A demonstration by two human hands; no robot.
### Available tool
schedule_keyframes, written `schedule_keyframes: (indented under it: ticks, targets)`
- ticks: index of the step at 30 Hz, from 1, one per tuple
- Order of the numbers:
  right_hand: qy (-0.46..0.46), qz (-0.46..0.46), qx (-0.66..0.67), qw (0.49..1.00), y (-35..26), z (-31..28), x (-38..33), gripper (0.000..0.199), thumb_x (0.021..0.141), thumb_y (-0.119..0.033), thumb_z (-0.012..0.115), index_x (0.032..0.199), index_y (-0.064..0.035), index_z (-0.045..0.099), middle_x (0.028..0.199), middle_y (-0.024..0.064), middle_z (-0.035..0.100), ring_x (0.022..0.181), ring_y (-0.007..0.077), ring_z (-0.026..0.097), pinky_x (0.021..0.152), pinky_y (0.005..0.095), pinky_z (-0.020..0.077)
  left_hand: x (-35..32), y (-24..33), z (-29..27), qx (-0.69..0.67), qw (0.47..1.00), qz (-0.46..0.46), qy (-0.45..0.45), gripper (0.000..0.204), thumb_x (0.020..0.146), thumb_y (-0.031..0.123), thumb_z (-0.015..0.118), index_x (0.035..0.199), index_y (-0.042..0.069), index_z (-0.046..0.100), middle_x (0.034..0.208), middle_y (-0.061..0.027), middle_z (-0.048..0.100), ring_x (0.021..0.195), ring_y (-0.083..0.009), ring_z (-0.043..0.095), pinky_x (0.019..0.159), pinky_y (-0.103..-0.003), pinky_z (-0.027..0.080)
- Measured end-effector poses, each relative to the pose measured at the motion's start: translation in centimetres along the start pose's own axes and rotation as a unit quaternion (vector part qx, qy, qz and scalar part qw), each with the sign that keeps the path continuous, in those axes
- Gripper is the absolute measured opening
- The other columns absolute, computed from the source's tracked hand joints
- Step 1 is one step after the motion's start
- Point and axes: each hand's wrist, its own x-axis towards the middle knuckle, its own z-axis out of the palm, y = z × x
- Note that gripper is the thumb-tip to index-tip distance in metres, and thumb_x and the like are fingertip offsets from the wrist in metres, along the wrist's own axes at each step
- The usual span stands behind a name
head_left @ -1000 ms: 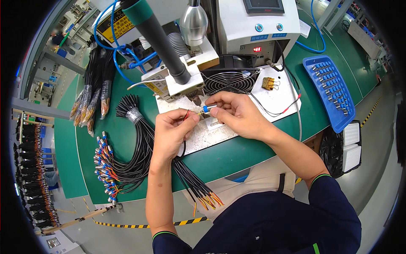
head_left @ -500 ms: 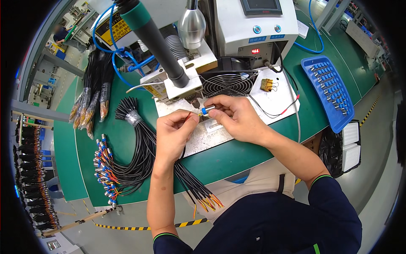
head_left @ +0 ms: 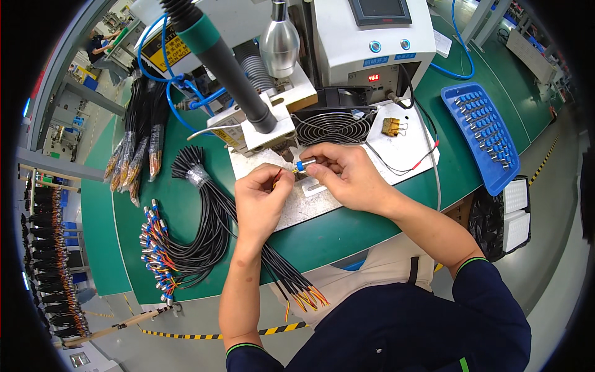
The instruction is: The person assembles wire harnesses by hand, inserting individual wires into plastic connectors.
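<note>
Right hand (head_left: 347, 177) pinches small blue-tipped connector (head_left: 302, 165) under machine head (head_left: 282, 149); left hand (head_left: 260, 201) grips thin wire (head_left: 275, 181) beside it. Risk: wire slips from grip, misses connector; fingers near head.

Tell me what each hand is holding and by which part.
The right hand pinches a small blue-and-metal connector by its rear end. The left hand pinches the thin wires leading to it, just behind their tips.
</note>
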Motion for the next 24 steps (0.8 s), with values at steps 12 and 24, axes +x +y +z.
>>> schedule_keyframes:
  ticks: [12,24]
  targets:
    - [0.005,-0.003,-0.006,1.000,-0.18,-0.02,-0.12,0.023,0.103,-0.004,0.071,0.124,0.0069,0.073,0.096,0.0075,0.075,0.082,0.0062,0.066,0.074,0.0247,0.0564,-0.17,0.04,0.12,-0.005,1.000,-0.001,0.003,0.010,0.096,0.002,0.077,0.094,-0.007,0.077,0.088,-0.0002,0.070,0.078,-0.0050,0.059,0.070,-0.022,0.047]
    - [0.008,-0.023,-0.019,1.000,-0.38,-0.11,-0.04,0.025,0.101,-0.004,0.071,0.124,0.0068,0.073,0.101,0.0120,0.078,0.083,0.0103,0.069,0.075,0.0275,0.0572,-0.19,0.15,0.24,-0.001,1.000,-0.016,0.016,0.010,0.095,0.002,0.077,0.096,-0.008,0.079,0.085,0.0014,0.069,0.078,-0.0040,0.059,0.070,-0.022,0.047]
